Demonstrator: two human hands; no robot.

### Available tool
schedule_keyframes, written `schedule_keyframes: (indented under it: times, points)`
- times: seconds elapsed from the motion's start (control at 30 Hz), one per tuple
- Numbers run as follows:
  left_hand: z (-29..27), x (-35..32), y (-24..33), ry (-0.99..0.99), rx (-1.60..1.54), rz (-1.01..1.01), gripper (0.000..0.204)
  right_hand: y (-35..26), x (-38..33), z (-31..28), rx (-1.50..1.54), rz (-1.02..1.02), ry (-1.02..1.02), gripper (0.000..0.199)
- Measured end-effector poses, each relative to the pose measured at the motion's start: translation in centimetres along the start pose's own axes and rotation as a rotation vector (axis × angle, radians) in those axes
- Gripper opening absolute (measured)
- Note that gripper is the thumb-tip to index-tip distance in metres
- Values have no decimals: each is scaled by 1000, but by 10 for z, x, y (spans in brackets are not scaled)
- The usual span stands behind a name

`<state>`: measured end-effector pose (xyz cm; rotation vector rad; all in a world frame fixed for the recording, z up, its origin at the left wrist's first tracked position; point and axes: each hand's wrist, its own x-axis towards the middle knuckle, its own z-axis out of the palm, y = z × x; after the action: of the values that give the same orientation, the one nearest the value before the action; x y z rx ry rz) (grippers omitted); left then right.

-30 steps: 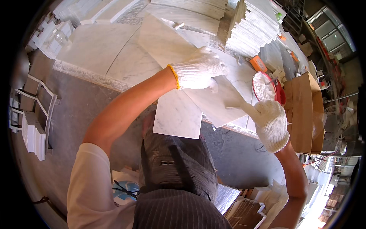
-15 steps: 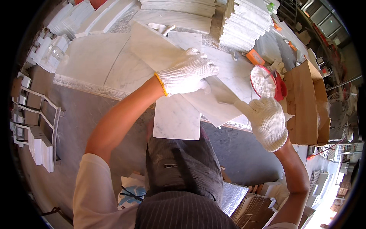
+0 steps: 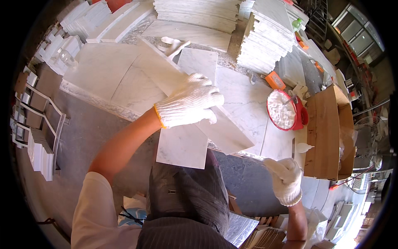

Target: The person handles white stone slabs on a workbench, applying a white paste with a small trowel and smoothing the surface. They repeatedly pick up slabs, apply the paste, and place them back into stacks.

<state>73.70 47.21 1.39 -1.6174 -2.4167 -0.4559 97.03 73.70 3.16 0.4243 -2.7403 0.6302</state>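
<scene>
Where the grey floor (image 3: 83, 130) is showing at far left: a metal frame (image 3: 61, 124) is standing, with white pieces (image 3: 40, 159) stacking up beside it.
Clear bottle (image 3: 66, 58): it is sitting by the left end of the worktop (image 3: 99, 103).
Crumpled white thing (image 3: 174, 47): it is lying behind the slabs, looking like a glove.
Pale slab (image 3: 182, 147): its near end is jutting past the worktop's front edge, above the person's dark trousers (image 3: 182, 189).
Left hand (image 3: 190, 99): gloved in white with a yellow cuff edge, it is gripping the long slab (image 3: 232, 133) about its middle, thumb showing at the right.
Long slab: it is slanting from upper left to lower right, crossing over the pale slab.
Tall stack (image 3: 263, 45): white slabs are rising behind.
Orange box (image 3: 275, 80): it is lying between stack and bowl.
Red bowl (image 3: 305, 117): it is holding white paste (image 3: 281, 108).
Right hand (image 3: 286, 178): also gloved, it is hovering before the worktop, apart from the slabs, forefinger pointing outward and other fingers curling; whether they are holding anything, I cannot tell.
Cardboard carton (image 3: 323, 137): it is standing open at right.
</scene>
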Motion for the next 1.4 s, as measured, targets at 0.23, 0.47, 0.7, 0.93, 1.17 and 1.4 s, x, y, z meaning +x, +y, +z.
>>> schedule_keyframes:
  times: [0.23, 0.47, 0.7, 0.93, 1.17, 1.4]
  points:
    - [-8, -14, 29, 67, 188, -163, 32, -2, -15, 112, 1313, 910, 729, 35]
    - [-10, -27, 55, -190, 196, -193, 29, -2, 27, 154, 1920, 1015, 767, 38]
    - [-2, -36, 63, -149, 242, -68, 34, -17, 4, 141, 1941, 1000, 654, 38]
    - [11, -47, 69, -73, 268, -25, 33, -11, 14, 148, 1931, 1042, 666, 33]
    - [18, -51, 76, -77, 280, -57, 32, -11, -6, 160, 2075, 879, 570, 33]
    - [32, -61, 81, -61, 268, -69, 33, -32, -44, 148, 1934, 943, 397, 38]
